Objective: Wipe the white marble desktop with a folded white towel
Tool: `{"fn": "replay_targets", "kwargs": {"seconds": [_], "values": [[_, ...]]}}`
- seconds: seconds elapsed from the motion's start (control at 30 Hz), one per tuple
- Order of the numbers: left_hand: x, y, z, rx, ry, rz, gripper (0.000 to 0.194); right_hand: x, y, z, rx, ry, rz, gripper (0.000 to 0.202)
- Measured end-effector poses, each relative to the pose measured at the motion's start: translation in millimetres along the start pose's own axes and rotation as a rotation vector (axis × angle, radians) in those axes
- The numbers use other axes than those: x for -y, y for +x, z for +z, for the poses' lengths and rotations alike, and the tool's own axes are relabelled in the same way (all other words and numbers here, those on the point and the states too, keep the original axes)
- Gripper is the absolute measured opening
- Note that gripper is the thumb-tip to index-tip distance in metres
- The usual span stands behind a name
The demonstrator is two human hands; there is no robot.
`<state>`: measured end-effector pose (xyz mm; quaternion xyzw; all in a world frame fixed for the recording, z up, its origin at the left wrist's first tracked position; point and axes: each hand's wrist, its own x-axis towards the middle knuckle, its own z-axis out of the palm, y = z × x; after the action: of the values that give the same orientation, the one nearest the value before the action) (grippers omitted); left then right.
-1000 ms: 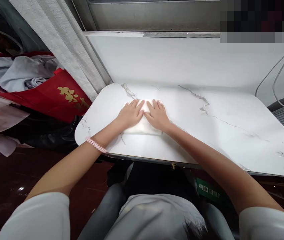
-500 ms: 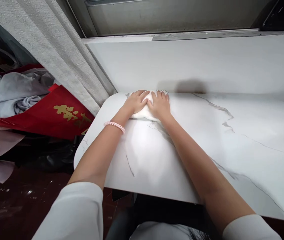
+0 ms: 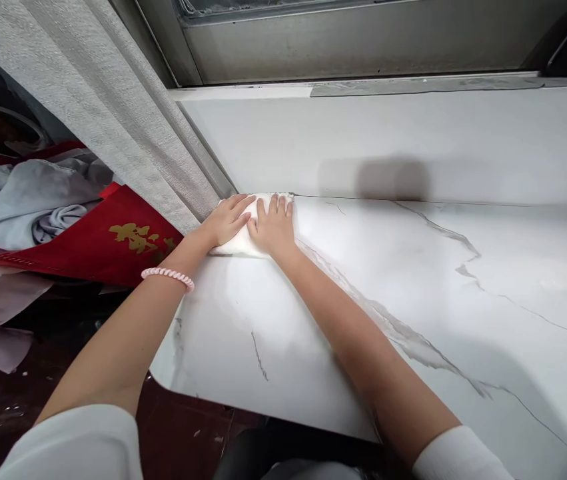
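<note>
A white cloth (image 3: 243,244) lies flat on the white marbled table (image 3: 323,347), at its far left corner by the wall. My left hand (image 3: 227,220) rests on the left part of the cloth, palm down with its fingers apart. Beside it, my right hand (image 3: 274,225) presses flat on the cloth's right part, its fingers spread. The two thumbs nearly meet. A pink coiled band (image 3: 168,277) circles my left forearm near the wrist.
A grey curtain (image 3: 128,113) hangs against the table's left edge. Left of it stands a red bag (image 3: 88,233) holding grey-blue fabric (image 3: 38,193). Behind the table rises a white wall panel (image 3: 303,143) below a metal window frame (image 3: 343,47). A dark object shows at the top right.
Both hands and the cloth under them have moved left along the table's back edge, up to the corner by the curtain. The view has shifted slightly.
</note>
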<state>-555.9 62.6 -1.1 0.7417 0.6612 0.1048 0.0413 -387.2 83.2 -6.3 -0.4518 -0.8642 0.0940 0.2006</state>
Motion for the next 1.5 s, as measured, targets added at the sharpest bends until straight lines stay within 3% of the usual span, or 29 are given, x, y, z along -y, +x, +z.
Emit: {"fn": "replay_targets", "kwargs": {"seconds": [0.2,0.37,0.53,0.67,0.77,0.87,1.0,1.13,1.3,1.5], "values": [[-31.8,-61.1,-3.6,-0.018,0.018,-0.004,0.059,19.3,-64.1,-12.6,-0.013,0.006,-0.045,0.059],[-75.4,-122.1,-7.7,-0.008,0.018,-0.024,0.058,33.3,-132.8,-31.8,0.034,-0.012,-0.095,0.060],[-125.6,-176.3,-1.2,-0.015,0.026,-0.081,0.057,31.6,-196.1,-55.0,0.082,-0.022,-0.146,0.062],[-163.0,-205.4,6.4,-0.026,0.023,-0.112,0.056,22.6,-233.7,-71.1,0.112,-0.038,-0.176,0.062],[-179.3,-211.9,8.6,-0.027,0.022,-0.120,0.055,17.1,-244.8,-79.9,0.145,-0.056,-0.181,0.062],[-183.8,-203.8,7.9,0.002,0.021,-0.121,0.055,15.0,-238.5,-85.8,0.187,-0.059,-0.152,0.062],[-179.8,-171.0,9.9,0.020,0.028,-0.098,0.056,10.9,-208.1,-88.7,0.250,-0.074,-0.052,0.063],[-171.9,-115.3,18.2,-0.015,0.029,-0.116,0.053,-10.5,-158.6,-84.1,0.273,-0.071,0.035,0.059],[-163.5,-32.8,29.1,-0.077,0.067,-0.177,0.051,-60.9,-92.8,-70.6,0.175,0.000,-0.066,0.054],[-169.3,46.6,44.1,-0.143,0.022,-0.160,0.049,-118.0,-44.5,-68.6,0.086,0.026,-0.004,0.053]]}}
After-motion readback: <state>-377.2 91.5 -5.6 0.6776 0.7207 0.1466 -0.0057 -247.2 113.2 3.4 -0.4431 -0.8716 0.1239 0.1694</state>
